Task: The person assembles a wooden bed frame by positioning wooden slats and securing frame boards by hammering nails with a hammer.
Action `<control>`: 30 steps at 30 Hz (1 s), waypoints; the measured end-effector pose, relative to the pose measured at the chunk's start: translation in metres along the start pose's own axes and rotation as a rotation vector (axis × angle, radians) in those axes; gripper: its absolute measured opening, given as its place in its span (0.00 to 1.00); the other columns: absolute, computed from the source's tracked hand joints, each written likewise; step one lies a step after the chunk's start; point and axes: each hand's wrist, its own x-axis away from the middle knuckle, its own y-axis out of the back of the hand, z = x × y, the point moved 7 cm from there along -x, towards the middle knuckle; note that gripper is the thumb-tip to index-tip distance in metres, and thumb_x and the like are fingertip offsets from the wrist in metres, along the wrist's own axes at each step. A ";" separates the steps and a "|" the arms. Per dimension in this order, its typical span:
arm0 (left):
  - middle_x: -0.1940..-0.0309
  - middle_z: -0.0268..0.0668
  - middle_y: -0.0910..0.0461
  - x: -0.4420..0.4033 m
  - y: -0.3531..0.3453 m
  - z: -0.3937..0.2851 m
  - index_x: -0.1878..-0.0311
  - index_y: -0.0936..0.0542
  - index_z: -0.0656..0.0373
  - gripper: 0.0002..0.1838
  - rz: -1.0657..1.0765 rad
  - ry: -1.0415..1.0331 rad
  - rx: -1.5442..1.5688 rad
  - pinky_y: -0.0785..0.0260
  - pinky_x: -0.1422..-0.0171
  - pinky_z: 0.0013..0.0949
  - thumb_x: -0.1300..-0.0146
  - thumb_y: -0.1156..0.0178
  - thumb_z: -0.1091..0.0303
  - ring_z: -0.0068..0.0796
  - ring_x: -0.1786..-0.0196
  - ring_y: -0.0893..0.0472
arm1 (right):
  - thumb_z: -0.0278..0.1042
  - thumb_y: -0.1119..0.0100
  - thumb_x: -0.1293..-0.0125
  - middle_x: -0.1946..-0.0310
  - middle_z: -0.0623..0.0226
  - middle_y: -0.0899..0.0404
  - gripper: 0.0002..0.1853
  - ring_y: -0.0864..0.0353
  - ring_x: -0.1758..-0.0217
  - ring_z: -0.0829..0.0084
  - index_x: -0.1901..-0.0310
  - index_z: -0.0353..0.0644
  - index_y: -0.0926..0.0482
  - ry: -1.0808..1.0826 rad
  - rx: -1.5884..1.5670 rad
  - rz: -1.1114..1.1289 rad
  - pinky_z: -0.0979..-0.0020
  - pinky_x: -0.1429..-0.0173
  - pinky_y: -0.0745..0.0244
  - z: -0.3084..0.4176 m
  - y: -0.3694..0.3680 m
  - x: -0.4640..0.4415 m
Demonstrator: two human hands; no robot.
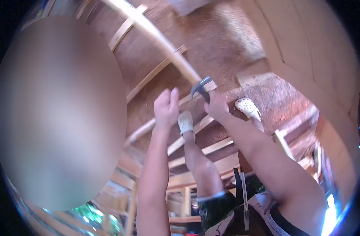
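My right hand [217, 105] is closed around the handle of a claw hammer [202, 88], whose metal head lies at the end of a long pale wooden beam [164, 42]. To the left of the hammer, my left hand [166, 105] is raised with its fingers curled and the thumb pointing up; whether it pinches something small cannot be made out. Below the hands, several wooden slats [156, 72] run crosswise to the beam.
White clogs [247, 107] are on my feet, one beside the slats. Reddish dirt ground [211, 43] lies below. A large wooden panel [302, 43] stands at the right. Wooden framing [186, 200] shows at the bottom. A blurred oval hides the left side.
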 end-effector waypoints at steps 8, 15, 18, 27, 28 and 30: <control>0.73 0.49 0.19 -0.144 -0.156 0.003 0.75 0.21 0.59 0.23 0.067 -0.557 -0.612 0.28 0.64 0.54 0.30 0.50 0.52 0.54 0.69 0.20 | 0.35 0.44 0.39 0.54 0.54 0.20 0.16 0.19 0.48 0.55 0.51 0.39 0.25 -0.089 -0.135 0.195 0.58 0.42 0.24 -0.011 0.014 -0.009; 0.68 0.49 0.17 -0.146 -0.167 -0.001 0.72 0.19 0.59 0.27 0.063 -0.379 -0.855 0.28 0.58 0.57 0.28 0.57 0.49 0.56 0.63 0.19 | 0.34 0.49 0.36 0.52 0.58 0.20 0.14 0.21 0.44 0.60 0.51 0.42 0.25 -0.025 -0.086 0.050 0.60 0.40 0.26 -0.022 0.014 0.000; 0.67 0.51 0.18 -0.152 -0.170 0.009 0.69 0.18 0.60 0.30 0.089 -0.364 -0.894 0.29 0.57 0.57 0.27 0.61 0.46 0.58 0.61 0.19 | 0.34 0.51 0.35 0.51 0.58 0.19 0.14 0.21 0.43 0.60 0.50 0.41 0.25 0.009 -0.132 0.027 0.60 0.40 0.26 -0.029 0.017 0.003; 0.58 0.56 0.18 -0.155 -0.165 0.025 0.52 0.18 0.60 0.34 -0.004 -0.255 -0.681 0.32 0.47 0.53 0.29 0.60 0.38 0.60 0.52 0.20 | 0.34 0.46 0.38 0.58 0.58 0.16 0.12 0.18 0.49 0.59 0.56 0.42 0.21 0.080 -0.320 -0.185 0.61 0.43 0.26 -0.047 0.000 0.018; 0.55 0.56 0.19 -0.162 -0.162 0.025 0.49 0.19 0.61 0.34 -0.022 -0.344 -0.800 0.32 0.45 0.52 0.29 0.61 0.38 0.60 0.50 0.21 | 0.34 0.46 0.38 0.58 0.58 0.16 0.12 0.18 0.49 0.59 0.56 0.42 0.21 0.052 -0.337 -0.209 0.61 0.43 0.26 -0.059 0.003 0.034; 0.52 0.57 0.20 -0.180 -0.158 0.029 0.46 0.20 0.62 0.35 -0.013 -0.457 -0.922 0.32 0.43 0.51 0.29 0.61 0.38 0.60 0.48 0.22 | 0.35 0.42 0.41 0.58 0.56 0.17 0.12 0.18 0.50 0.58 0.57 0.42 0.20 0.033 -0.476 -0.292 0.60 0.45 0.25 -0.084 0.005 0.077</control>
